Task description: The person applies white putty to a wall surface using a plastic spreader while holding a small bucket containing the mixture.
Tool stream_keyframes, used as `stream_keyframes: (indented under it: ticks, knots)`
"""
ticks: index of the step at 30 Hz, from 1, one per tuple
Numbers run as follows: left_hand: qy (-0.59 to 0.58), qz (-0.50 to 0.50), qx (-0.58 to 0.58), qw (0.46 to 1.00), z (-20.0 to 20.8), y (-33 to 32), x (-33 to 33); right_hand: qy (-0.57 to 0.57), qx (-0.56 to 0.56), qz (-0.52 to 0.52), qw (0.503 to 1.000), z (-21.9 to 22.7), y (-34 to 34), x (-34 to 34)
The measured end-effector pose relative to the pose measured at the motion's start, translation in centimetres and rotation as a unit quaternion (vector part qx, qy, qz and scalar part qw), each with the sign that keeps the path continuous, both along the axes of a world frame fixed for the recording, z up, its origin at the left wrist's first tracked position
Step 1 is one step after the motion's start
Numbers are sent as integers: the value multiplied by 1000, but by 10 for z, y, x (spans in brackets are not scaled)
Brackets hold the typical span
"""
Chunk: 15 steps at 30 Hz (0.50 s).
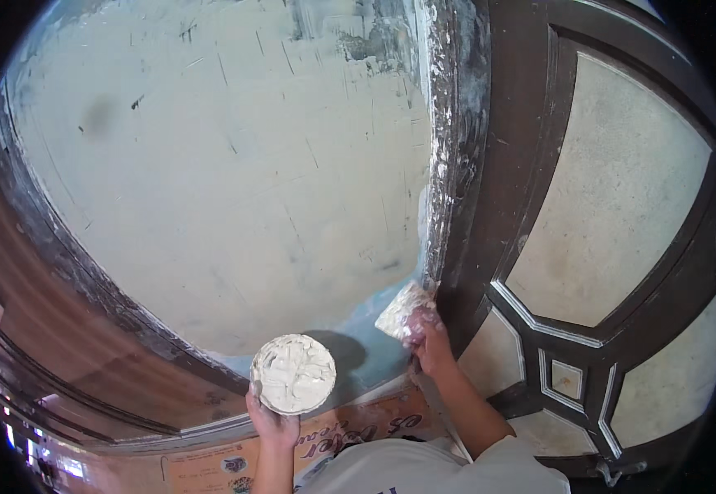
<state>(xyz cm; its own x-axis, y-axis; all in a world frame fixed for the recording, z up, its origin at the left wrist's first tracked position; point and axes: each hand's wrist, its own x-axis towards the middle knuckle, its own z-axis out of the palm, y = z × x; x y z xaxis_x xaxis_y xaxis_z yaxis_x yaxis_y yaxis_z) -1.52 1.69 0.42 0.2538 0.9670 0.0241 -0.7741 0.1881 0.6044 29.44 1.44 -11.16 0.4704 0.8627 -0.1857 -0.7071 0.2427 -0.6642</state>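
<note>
My left hand point(274, 421) is wrapped round the lower side of a round tub point(256, 393), holding it up. White putty point(294, 372) fills the tub to its rim, its surface smeared and ridged. To the right, my right hand point(425, 336) grips a flat putty scraper point(399, 311) coated in white paste; its handle is hidden by the fingers, which are smeared with white too. The scraper is near the lower right corner of a cream-coated wall panel point(251, 181); whether it touches the surface I cannot tell.
Bluish bare patches point(374, 350) run along the panel's lower edge. A dark, white-smeared frame point(454, 165) borders it on the right. Beyond stands a dark door point(531, 123) with pale insets. Printed orange cardboard point(210, 463) lies below; a brown glossy surface point(86, 305) is left.
</note>
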Motion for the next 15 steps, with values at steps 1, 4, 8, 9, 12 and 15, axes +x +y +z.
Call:
stream_keyframes:
  ticks: [1,4,8,9,12,15]
  knots:
    - [1,3,-2,1000,-4,-2,-2,-30,-4,-55,998,7,4,5]
    - [8,5,-28,1000,-10,-7,1,-163,-2,-120,979,1,24,34]
    - [28,39,-52,997,-24,-16,-8,-438,28,-223,870,13,40,46]
    - [27,49,-62,997,-25,-17,-12,-437,29,-222,871,19,43,47]
    - [25,54,-55,997,-24,-18,-23,-611,-54,-314,725,34,51,42]
    - [56,70,-34,995,-30,-14,-37,-630,-94,-350,687,46,64,24]
